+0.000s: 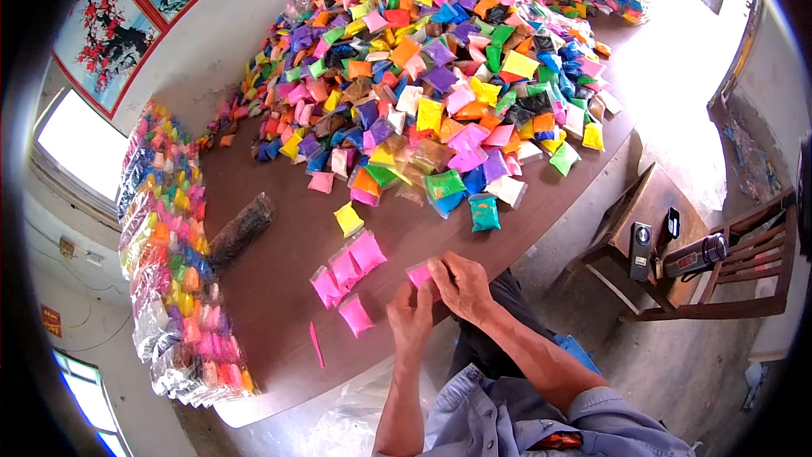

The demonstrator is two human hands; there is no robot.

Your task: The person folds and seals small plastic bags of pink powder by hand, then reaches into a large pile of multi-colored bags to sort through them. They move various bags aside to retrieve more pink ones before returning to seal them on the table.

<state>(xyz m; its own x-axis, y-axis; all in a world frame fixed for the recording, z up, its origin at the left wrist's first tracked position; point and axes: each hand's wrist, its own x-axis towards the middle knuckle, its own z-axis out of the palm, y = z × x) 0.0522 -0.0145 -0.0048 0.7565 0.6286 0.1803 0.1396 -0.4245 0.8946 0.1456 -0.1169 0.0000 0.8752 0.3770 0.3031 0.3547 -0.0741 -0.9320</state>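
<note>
Near the front edge of the table, a small pink packet (419, 273) is between my two hands. My right hand (463, 289) pinches its right side, thumb and fingers closed. From below, my left hand (410, 315) has its fingers closed on the lower edge of the same packet, partly hiding it. Left of my hands, three pink packets (345, 271) lie side by side, touching. Another pink packet (356, 315) lies below them, and a yellow packet (348, 220) lies above. A thin pink plastic stick (316, 344) rests on the brown table (262, 313).
A large heap of colourful packets (440, 76) covers the table's far part. Clear bags of packets (182, 271) line the left edge, beside a dark wrapped bundle (242, 230). At right, a wooden stool (643, 211) holds a flask (698, 256) and a small device (640, 250), near a chair (753, 279).
</note>
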